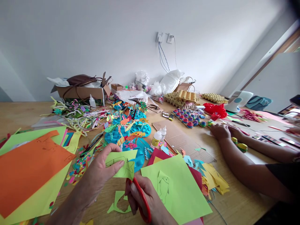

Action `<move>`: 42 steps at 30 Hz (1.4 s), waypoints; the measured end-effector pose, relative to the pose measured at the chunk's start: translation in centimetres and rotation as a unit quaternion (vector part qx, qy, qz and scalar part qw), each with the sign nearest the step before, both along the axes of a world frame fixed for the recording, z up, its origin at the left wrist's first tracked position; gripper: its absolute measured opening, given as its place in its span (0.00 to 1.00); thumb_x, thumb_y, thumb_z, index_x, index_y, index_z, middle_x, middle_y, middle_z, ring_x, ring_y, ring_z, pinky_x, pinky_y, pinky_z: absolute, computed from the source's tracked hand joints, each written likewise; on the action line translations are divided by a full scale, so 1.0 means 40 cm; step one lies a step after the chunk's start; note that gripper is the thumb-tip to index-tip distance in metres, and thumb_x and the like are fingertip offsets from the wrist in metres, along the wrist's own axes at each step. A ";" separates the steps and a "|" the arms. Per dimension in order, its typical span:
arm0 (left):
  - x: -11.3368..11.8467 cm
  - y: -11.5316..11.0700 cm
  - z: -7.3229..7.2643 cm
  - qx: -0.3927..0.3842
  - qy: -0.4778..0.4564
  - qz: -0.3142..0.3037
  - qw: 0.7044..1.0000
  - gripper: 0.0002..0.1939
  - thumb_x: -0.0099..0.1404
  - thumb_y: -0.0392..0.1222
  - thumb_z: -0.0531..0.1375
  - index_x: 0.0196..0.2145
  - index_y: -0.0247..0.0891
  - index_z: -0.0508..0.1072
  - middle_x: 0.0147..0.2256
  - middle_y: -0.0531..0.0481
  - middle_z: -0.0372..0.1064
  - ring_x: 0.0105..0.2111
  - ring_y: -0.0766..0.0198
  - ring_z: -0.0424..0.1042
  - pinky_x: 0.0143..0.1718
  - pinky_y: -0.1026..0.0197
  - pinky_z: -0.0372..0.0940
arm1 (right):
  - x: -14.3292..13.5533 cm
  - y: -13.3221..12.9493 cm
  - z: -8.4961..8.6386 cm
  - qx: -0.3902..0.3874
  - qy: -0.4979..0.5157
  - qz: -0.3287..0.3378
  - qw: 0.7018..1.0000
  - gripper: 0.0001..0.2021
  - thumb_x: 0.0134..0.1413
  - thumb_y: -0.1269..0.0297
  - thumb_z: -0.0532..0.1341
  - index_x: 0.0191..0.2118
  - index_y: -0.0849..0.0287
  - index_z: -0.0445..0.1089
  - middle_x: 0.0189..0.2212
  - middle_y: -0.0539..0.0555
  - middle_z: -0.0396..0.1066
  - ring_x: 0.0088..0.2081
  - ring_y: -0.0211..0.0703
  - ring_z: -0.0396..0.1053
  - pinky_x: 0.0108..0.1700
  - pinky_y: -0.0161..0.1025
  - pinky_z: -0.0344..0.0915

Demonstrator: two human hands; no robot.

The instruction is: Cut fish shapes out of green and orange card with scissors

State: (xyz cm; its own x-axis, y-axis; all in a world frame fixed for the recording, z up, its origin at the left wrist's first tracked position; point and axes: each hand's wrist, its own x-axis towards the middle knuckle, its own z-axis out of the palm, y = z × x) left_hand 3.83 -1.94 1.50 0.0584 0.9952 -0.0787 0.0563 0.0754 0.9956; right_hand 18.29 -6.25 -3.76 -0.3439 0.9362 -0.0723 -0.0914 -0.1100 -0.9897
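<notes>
My left hand (102,168) pinches a small piece of green paper (125,165) with a fish outline drawn on it. In my right hand (146,193) is a pair of scissors with red handles (143,203), its blades up against the lower edge of that piece and mostly hidden. A green sheet (180,181) lies to the right, with a small drawn fish (163,187) on it. Below my hands a green paper offcut (120,203) with a rounded hole rests on the wooden table.
Orange paper (35,168) and green sheets lie at left. Blue egg-carton pieces with paper fish (128,128) stand ahead, near glue bottles (156,137). Pipe cleaners (77,115), a cardboard box (79,93) and egg trays (182,97) sit behind. Another person's arms (239,150) rest at right.
</notes>
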 end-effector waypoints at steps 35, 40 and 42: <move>0.002 -0.005 -0.003 0.020 0.027 -0.039 0.999 0.09 0.53 0.41 0.63 0.34 0.44 0.69 0.24 0.59 0.66 0.22 0.67 0.63 0.21 0.68 0.59 | -0.009 -0.007 -0.049 0.039 0.025 -0.018 0.999 0.27 0.54 0.37 0.52 0.26 0.61 0.63 0.11 0.43 0.55 0.13 0.29 0.50 0.17 0.28 0.47; -0.002 -0.005 -0.004 0.011 0.027 -0.055 0.998 0.08 0.56 0.44 0.61 0.34 0.43 0.67 0.25 0.58 0.65 0.22 0.67 0.62 0.22 0.68 0.59 | -0.007 -0.012 -0.043 0.045 0.015 -0.018 0.999 0.28 0.53 0.36 0.52 0.24 0.61 0.62 0.12 0.43 0.55 0.13 0.29 0.50 0.16 0.28 0.47; -0.003 -0.006 -0.005 0.006 0.031 -0.062 0.998 0.08 0.57 0.44 0.60 0.35 0.44 0.66 0.25 0.59 0.64 0.23 0.67 0.62 0.23 0.68 0.58 | -0.007 -0.014 -0.041 0.046 0.010 -0.017 0.999 0.28 0.55 0.37 0.51 0.25 0.61 0.62 0.12 0.44 0.55 0.14 0.29 0.50 0.16 0.27 0.47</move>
State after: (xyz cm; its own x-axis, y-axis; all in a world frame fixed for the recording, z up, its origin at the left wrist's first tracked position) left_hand 3.70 -2.16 1.31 0.1756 0.9817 -0.0740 0.1262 0.0521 0.9906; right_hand 18.01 -6.79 -5.40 -0.3120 0.9499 0.0206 -0.1139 -0.0159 -0.9934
